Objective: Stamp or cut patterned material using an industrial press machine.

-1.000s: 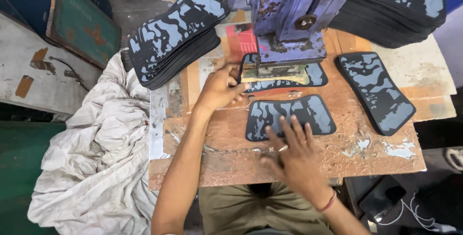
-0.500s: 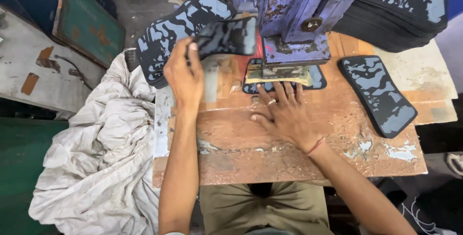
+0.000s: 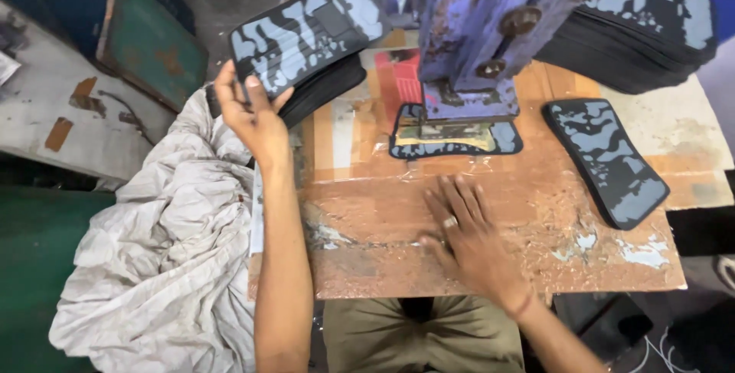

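With your left hand [image 3: 256,116] gripping the camouflage piece [image 3: 306,24] above the stack [image 3: 325,89], lay it edges flush, keeping your flat, empty right hand [image 3: 467,235] on the bench [image 3: 536,212].

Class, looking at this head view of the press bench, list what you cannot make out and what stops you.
- Piece under the press: middle hidden by the purple press head.
- Left stack: count hidden by the top piece and left hand.
- Right stack: cut by the top edge.
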